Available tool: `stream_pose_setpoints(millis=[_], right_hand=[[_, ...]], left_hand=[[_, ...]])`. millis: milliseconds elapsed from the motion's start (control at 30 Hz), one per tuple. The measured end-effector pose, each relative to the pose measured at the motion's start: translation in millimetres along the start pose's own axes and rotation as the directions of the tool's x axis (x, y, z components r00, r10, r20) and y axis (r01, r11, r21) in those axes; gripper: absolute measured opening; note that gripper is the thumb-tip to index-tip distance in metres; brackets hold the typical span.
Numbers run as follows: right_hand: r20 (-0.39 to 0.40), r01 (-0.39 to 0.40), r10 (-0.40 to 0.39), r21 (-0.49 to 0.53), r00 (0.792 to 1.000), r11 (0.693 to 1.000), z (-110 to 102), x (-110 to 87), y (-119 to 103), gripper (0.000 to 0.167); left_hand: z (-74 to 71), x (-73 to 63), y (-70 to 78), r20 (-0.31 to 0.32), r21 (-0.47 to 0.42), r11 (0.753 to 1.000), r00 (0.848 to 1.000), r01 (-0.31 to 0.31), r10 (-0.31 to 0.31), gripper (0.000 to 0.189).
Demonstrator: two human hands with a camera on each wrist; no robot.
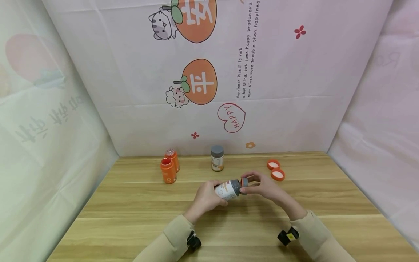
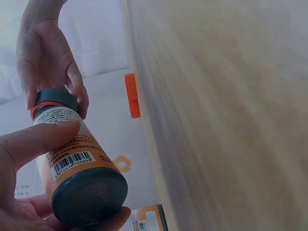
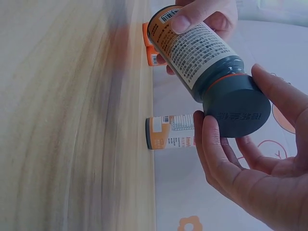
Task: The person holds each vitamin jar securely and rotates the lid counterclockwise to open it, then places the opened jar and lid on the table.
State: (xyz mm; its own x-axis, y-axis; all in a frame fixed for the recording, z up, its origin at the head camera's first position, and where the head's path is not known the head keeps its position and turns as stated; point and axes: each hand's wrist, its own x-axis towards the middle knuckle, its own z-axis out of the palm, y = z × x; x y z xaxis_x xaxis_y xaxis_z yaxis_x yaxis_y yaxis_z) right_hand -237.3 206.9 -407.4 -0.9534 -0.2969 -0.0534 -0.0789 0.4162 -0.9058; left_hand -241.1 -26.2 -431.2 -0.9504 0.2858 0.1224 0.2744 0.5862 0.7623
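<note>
Mid-table, my left hand [image 1: 208,196] grips a grey supplement bottle [image 1: 226,190] round its body, tilted with its mouth toward the right. The label is white and orange, with a barcode facing the left wrist camera. At the mouth, my right hand [image 1: 266,187] pinches a grey cap [image 3: 237,107] between thumb and fingers. An orange-red lining shows inside that cap in the head view, where it stands tilted at the bottle's neck. The bottle's opening is hidden behind the cap in both wrist views.
A second grey-capped bottle [image 1: 217,158] stands upright behind my hands. Back left are two orange bottles, the front one [image 1: 168,171] uncapped and the rear one [image 1: 172,158] partly behind it. Two orange caps [image 1: 278,174] lie at the right. A printed cloth [image 1: 278,120] backs the table.
</note>
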Motion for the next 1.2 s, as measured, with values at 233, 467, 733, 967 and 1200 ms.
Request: stream_pose_setpoints(millis=[233, 467, 733, 967, 1200], right_hand=[[0.021, -0.006, 0.005, 0.068, 1.0, 0.998, 1.7, 1.2, 2.9, 0.063], [0.019, 0.015, -0.017, 0.092, 1.0, 0.996, 2.1, -0.5, 2.9, 0.061], [0.011, 0.001, -0.002, 0.078, 1.0, 0.997, 3.4, -2.3, 3.0, 0.063], [-0.022, -0.029, 0.031, 0.065, 0.999, 0.997, 1.2, -4.0, 6.0, 0.06], [-0.037, -0.024, 0.027, 0.095, 0.999, 0.995, -0.4, -5.4, 8.2, 0.064]], left_hand=[[0.2, 0.6, -1.1, -0.003, -0.006, 1.0, 1.0, -0.02, 0.02, 0.057], [-0.4, 0.7, -2.0, -0.007, -0.014, 1.0, 1.0, -0.014, 0.014, 0.055], [-2.6, -1.4, -3.0, -0.023, -0.031, 0.999, 1.0, -0.012, 0.012, 0.053], [-4.5, -2.1, -4.7, -0.026, -0.04, 0.999, 1.0, 0.0, -0.001, 0.052], [-5.1, -2.0, -5.6, -0.034, -0.039, 0.999, 0.999, 0.009, -0.01, 0.053]])
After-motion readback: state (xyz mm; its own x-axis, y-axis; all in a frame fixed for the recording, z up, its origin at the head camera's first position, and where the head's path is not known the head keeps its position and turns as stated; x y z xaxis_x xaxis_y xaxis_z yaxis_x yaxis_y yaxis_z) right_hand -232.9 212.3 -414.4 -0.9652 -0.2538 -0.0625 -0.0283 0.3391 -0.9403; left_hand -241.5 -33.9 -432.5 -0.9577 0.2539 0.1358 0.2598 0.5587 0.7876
